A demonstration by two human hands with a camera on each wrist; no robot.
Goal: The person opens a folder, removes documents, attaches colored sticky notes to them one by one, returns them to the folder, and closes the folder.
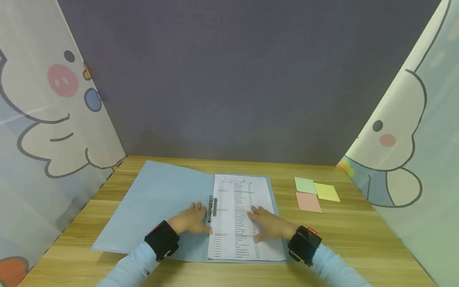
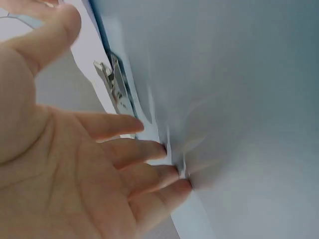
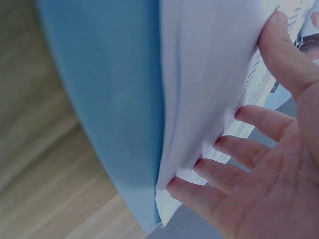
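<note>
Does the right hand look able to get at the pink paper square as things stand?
Likely yes: the right hand rests on the printed sheet, gripping nothing, and nothing upright stands on the tabletop between it and the pink paper square.

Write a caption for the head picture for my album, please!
Open blue folder, left hand beside the clip, right hand on the paper, three notes nearby.

Your pale blue, creased sleeves [image 1: 132,266] run up to chunky black wristbands [image 1: 162,240]. The left one shows a thin red streak [image 1: 155,228] and a small pale mark [image 1: 167,253]; the right one carries a red tag [image 1: 312,230] with pale lettering. Your left hand [image 1: 191,219] and right hand [image 1: 269,224] are bare.
</note>
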